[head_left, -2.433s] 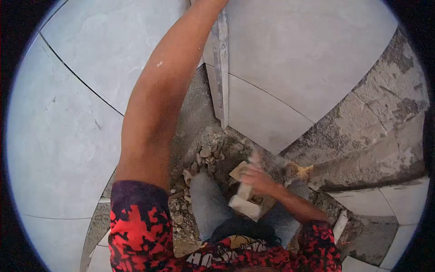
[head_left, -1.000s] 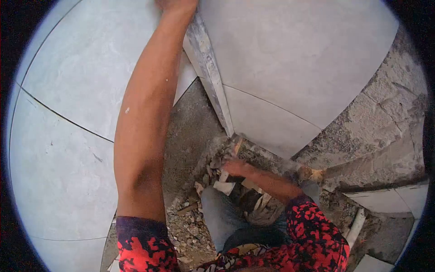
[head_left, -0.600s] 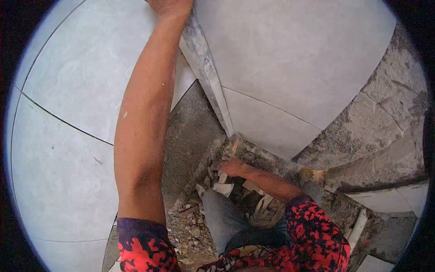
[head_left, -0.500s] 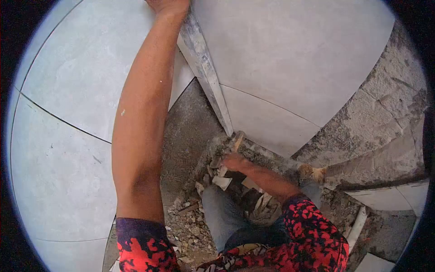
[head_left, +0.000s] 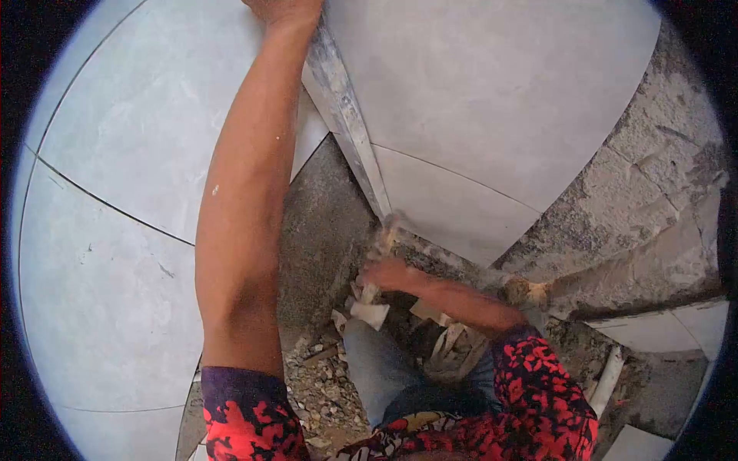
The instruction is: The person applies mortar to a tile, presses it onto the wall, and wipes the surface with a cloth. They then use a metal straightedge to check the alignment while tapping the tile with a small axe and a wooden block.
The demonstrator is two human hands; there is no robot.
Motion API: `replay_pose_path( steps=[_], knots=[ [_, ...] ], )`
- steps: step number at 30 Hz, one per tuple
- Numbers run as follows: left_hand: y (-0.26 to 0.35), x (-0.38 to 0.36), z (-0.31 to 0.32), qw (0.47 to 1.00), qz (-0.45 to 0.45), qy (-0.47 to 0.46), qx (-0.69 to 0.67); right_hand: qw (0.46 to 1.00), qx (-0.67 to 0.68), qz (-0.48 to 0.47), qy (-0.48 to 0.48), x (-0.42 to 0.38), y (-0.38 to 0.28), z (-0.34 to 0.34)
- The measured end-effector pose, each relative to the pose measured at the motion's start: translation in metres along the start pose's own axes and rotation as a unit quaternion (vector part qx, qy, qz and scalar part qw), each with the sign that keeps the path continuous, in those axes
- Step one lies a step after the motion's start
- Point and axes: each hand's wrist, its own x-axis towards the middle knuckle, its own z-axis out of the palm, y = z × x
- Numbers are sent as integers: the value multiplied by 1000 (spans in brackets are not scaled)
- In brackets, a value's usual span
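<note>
My left hand (head_left: 283,9) is at the top edge against a long metal straightedge (head_left: 346,100); its fingers are cut off by the frame. The bar slants down between pale tiles to the rubble, beside a large wall tile (head_left: 492,100). Near its lower end my right hand (head_left: 387,273), smeared by motion, is closed round a short wooden-handled tool (head_left: 390,233). The tool's far end is blurred at the foot of the bar, and I cannot tell its kind. Just below that hand lies a white tile shard (head_left: 370,313).
Large pale tiles (head_left: 115,292) cover the left side. Gravel and rubble (head_left: 327,388) lie around my knees, with a crumpled bag (head_left: 453,349) between them. Rough mortar (head_left: 615,207) borders the right, above a white pipe-like piece (head_left: 607,380).
My right hand and its tool have shifted slightly left, and the tool's upper end is now more blurred. My left hand stays at the top of the bar.
</note>
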Motion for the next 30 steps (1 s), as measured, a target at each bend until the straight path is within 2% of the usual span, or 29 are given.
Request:
replay_pose_path(
  steps=[2,4,10,13,15,17,19,21,23,24,25,26,27,28,29,30],
  knots=[
    [2,-1,-3,1000,1,2,-10,999,-26,1,28,-10,-3,-27],
    [9,4,-4,1000,10,3,-26,988,-126,-66,-62,-12,-13,-58],
    [20,4,-14,999,-3,-8,-52,1000,5,-11,-16,8,4,-6],
    [16,3,-10,998,5,1,-63,999,16,-37,31,-10,-13,-26],
    [3,0,-1,1000,-16,-17,-1,997,19,-47,63,9,1,24],
    [8,-1,-5,999,-34,-29,-1,993,15,-58,99,15,4,33],
    [16,1,-12,999,-42,-35,-4,992,56,44,-105,24,0,30],
    [23,4,-22,993,-63,-77,-65,999,-12,-45,1,-17,-18,-19],
    [5,-5,-6,996,-28,-39,69,987,163,1,-5,-1,-25,26],
    [3,-2,-3,997,-48,-53,10,999,-6,-22,28,9,-31,63],
    [19,1,-19,995,-64,-67,-46,996,90,1,5,-40,-40,-22],
    [24,5,-23,994,-66,-77,-39,980,177,43,-85,-39,-45,-21],
    [25,5,-24,993,-71,-90,-31,942,334,26,25,-46,-42,14],
    [24,5,-26,992,-72,-98,-35,918,393,-20,44,-31,-27,95],
    [24,6,-26,991,-76,-107,-38,982,-6,-170,-81,-39,-39,58],
    [23,5,-24,993,-65,-89,-38,986,29,-137,-92,-53,-51,57]
  ],
)
